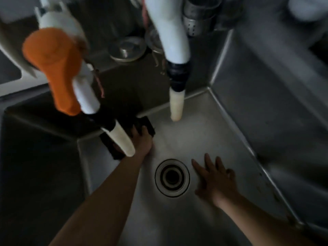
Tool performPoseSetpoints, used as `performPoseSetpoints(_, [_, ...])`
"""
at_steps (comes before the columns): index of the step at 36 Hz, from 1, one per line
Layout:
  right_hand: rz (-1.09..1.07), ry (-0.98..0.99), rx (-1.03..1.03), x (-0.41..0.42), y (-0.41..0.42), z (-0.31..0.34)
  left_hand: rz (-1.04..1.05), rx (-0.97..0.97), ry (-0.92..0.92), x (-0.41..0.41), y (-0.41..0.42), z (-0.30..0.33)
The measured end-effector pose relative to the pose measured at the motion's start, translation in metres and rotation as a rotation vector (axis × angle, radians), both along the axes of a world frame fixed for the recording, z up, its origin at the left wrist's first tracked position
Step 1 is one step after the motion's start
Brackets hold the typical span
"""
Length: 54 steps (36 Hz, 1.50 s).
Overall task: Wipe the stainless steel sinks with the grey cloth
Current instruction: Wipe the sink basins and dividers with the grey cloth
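Observation:
I look down into a deep stainless steel sink (pixel 204 135) with a round drain (pixel 171 178) in its floor. My left hand (pixel 142 141) presses a dark grey cloth (pixel 145 124) flat against the far left corner of the sink floor, partly hidden behind a faucet spout. My right hand (pixel 214 181) rests flat on the sink floor just right of the drain, fingers spread, holding nothing.
Two white faucet spouts hang over the sink: a left spout (pixel 124 141) with an orange handle (pixel 53 68) and a right spout (pixel 176 105). Behind them on the ledge stand a metal lid (pixel 126 48) and a perforated metal cup (pixel 197 20). Steel walls rise left and right.

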State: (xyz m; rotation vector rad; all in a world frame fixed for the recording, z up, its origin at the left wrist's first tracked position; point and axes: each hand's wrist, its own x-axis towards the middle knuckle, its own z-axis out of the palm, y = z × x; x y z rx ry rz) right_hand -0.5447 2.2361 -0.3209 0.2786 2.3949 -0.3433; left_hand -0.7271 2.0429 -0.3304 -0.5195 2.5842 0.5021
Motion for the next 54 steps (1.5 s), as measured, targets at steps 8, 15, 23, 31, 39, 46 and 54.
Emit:
performPoseSetpoints(8, [-0.030,-0.108,-0.141,-0.017,0.041,0.042,-0.321,-0.026,-0.011,0.070,0.097,-0.009])
performPoseSetpoints(15, [0.070,0.239,0.016,-0.007,0.079,0.113,-0.627,-0.019,-0.089,0.149,0.112,-0.003])
performPoseSetpoints(23, [0.428,0.519,0.157,-0.024,0.126,0.188,-1.101,-0.051,0.116,0.137,0.057,0.005])
performPoseSetpoints(31, [0.819,0.701,0.273,-0.026,0.180,0.186,-0.476,-0.095,0.001,0.063,0.084,-0.017])
performPoseSetpoints(39, [0.586,0.760,0.144,-0.028,0.182,0.179,-0.261,-0.067,-0.087,0.000,0.150,-0.008])
performPoseSetpoints(46, [0.563,0.684,0.115,-0.029,0.180,0.183,-0.947,-0.046,0.131,0.077,0.164,-0.013])
performPoseSetpoints(54, [0.534,0.702,0.075,-0.029,0.179,0.182,-1.169,-0.035,0.210,0.141,0.096,-0.018])
